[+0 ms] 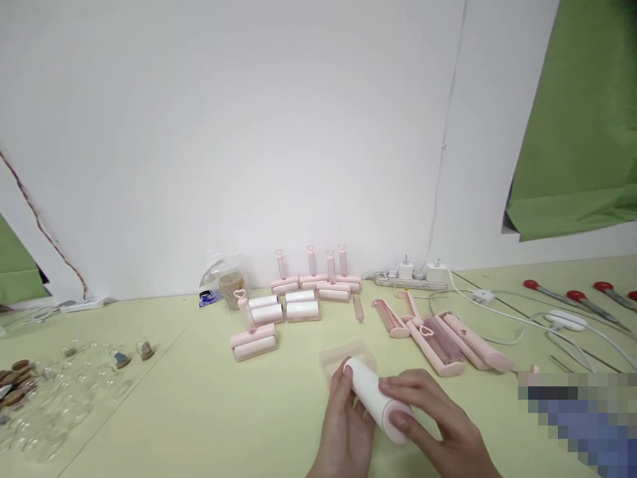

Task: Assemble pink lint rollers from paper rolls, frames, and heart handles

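A white lint roller roll with a pink end is held in both hands, tilted with its pink end toward me. My left hand is closed around its far end from below and the left. With thumb and fingers, my right hand grips the near, pink end. Beneath the roll's far end lies a clear plastic wrapper on the table. An assembled pink lint roller with a heart-tipped handle stands left of my hands. Loose pink roller parts lie to the right.
White rolls and several more pink lint rollers line the wall. A plastic-covered cup stands near them. Glass domes spread at left. A power strip, cables and red-tipped tools lie at right.
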Available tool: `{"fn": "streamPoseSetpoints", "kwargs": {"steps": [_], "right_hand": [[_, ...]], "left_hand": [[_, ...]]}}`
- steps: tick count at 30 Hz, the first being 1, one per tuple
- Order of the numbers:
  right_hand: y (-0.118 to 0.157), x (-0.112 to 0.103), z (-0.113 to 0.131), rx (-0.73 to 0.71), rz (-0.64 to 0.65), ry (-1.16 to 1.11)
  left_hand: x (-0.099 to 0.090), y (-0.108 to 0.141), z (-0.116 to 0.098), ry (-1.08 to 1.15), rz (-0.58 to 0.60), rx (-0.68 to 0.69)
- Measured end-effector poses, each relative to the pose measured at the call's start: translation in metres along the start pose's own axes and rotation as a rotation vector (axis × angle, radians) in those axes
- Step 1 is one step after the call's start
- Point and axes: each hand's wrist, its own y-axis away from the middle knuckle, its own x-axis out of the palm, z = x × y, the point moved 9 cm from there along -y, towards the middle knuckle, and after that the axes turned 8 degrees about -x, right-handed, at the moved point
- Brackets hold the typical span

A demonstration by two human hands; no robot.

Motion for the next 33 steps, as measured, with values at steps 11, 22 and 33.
{"fn": "streamPoseSetpoints", "kwargs": {"steps": [11,22,33], "right_hand": [[-0.015,0.033,0.037,-0.448,0.354,0.22],[-0.041,-0.004,-0.211,0.635,0.585,0.824],[-0.01,-0.001,-0.209,0.848,0.604,0.713]], "left_hand": [[-0.011,0.003,0.031,-0.031,-0.169,-0.342],[0.002,0.003,-0.005,-0.122,-0.103,-0.123],[-0.001,0.005,-0.009,-0.144,-0.129,-0.079]]}}
